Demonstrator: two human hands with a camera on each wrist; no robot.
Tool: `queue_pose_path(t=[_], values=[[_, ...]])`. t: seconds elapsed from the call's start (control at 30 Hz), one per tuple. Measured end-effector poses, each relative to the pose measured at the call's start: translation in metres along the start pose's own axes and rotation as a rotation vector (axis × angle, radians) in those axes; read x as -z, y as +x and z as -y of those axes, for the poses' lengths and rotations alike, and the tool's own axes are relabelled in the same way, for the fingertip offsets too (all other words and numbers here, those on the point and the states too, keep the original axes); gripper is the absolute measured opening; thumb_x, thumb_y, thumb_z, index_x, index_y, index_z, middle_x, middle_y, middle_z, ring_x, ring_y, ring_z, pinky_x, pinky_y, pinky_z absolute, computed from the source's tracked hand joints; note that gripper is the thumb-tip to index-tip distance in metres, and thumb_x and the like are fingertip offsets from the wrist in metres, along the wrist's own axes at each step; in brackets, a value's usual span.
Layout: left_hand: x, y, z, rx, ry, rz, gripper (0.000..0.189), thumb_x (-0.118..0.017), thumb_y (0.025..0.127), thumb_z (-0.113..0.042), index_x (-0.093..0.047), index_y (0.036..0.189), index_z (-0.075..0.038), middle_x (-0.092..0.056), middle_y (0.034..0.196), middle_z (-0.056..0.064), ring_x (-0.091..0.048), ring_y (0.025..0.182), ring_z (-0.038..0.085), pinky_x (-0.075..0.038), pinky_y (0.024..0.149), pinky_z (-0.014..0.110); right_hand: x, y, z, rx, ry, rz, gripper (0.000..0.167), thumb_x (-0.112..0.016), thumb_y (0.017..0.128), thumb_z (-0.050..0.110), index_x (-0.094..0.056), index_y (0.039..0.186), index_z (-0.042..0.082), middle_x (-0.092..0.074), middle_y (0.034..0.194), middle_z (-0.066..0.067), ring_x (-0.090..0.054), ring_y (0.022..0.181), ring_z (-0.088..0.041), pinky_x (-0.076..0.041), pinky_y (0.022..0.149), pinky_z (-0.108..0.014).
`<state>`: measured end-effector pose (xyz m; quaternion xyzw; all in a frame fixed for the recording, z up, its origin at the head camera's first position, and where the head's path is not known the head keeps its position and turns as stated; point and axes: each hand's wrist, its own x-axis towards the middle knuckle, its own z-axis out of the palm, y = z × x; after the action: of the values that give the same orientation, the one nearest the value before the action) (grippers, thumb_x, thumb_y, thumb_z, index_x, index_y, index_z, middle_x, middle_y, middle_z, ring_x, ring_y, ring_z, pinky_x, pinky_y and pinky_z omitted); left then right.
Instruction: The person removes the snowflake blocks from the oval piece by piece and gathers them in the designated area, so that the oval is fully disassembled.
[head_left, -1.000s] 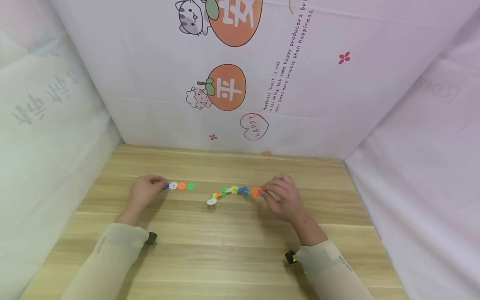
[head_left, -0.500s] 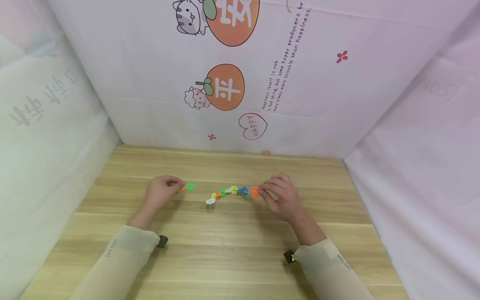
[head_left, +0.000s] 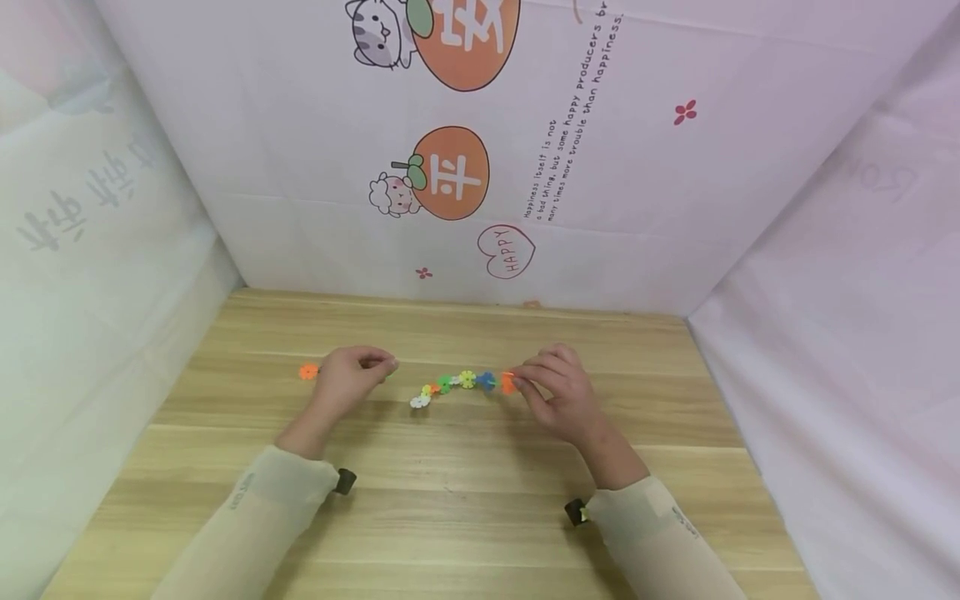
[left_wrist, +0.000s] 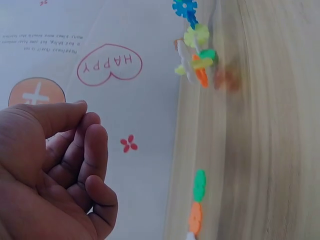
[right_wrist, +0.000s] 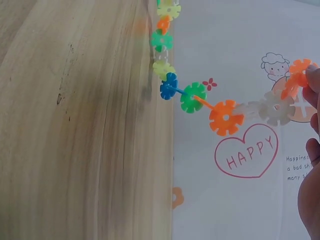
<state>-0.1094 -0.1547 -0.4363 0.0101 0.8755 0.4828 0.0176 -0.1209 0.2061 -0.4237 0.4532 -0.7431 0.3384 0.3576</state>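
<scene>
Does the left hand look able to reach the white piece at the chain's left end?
Probably yes: the left hand is close to the white piece, holds nothing visible, and nothing shows between them in the head view.

Seen from the middle of the head view, wooden table (head_left: 465,533) lies at six o'clock. White printed cloth (head_left: 637,250) is at twelve, bearing striped cat (head_left: 377,33) at eleven, HAPPY heart (head_left: 507,252) at one.

Brightly lit; in head view, softly shadowed across the table (head_left: 465,508) toward five o'clock; in left wrist, hazy near two o'clock.
</scene>
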Motion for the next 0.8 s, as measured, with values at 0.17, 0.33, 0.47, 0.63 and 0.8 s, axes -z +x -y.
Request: queue_pose_path(t=[0.17,0.33,0.47,0.63,0.8], values=[[-0.009,0.001,-0.011,-0.022,-0.025,0.02,0.025,-0.074,0.097,-0.039,-0.079,0.105,-0.016,-0.076,0.095,0.005,-0.073,0.089,0.03,-0.057,0.07,0.037,0.0,0.001,0.002,0.006,0.007,-0.002,0.008,-0.078,0.086,0.004,-0.08,0.094,0.002,-0.076,0.09,-0.004,-0.059,0.082,-0.026,-0.044,0.079,-0.04],[-0.02,0.001,-0.016,-0.052,-0.056,0.047,0.022,-0.075,0.096,-0.037,-0.078,0.104,-0.016,-0.076,0.097,0.01,-0.07,0.087,0.026,-0.057,0.071,0.039,-0.002,0.002,0.003,0.014,0.019,-0.012,0.009,-0.077,0.086,0.004,-0.08,0.094,0.001,-0.076,0.09,-0.005,-0.06,0.082,-0.027,-0.044,0.078,-0.04],[-0.031,-0.001,-0.023,-0.071,-0.073,0.074,0.018,-0.075,0.096,-0.035,-0.079,0.102,-0.018,-0.076,0.096,0.007,-0.068,0.085,0.02,-0.057,0.072,0.038,-0.004,0.003,0.003,0.017,0.025,-0.018,0.01,-0.077,0.085,0.002,-0.08,0.095,0.001,-0.076,0.089,-0.006,-0.06,0.081,-0.027,-0.044,0.077,-0.04],[-0.044,-0.005,-0.033,-0.103,-0.115,0.108,0.014,-0.076,0.097,-0.034,-0.079,0.102,-0.021,-0.075,0.095,-0.001,-0.069,0.087,0.025,-0.057,0.069,0.038,-0.006,0.004,0.004,0.03,0.026,-0.023,0.011,-0.077,0.083,0.0,-0.079,0.094,0.0,-0.076,0.089,-0.007,-0.059,0.08,-0.027,-0.045,0.076,-0.041],[-0.056,-0.006,-0.041,-0.13,-0.165,0.146,0.014,-0.077,0.096,-0.035,-0.079,0.102,-0.023,-0.075,0.094,-0.002,-0.069,0.087,0.029,-0.057,0.066,0.037,-0.008,0.004,0.007,0.032,0.024,-0.014,0.012,-0.077,0.083,0.0,-0.08,0.096,0.002,-0.076,0.09,-0.005,-0.059,0.081,-0.026,-0.045,0.076,-0.04]])
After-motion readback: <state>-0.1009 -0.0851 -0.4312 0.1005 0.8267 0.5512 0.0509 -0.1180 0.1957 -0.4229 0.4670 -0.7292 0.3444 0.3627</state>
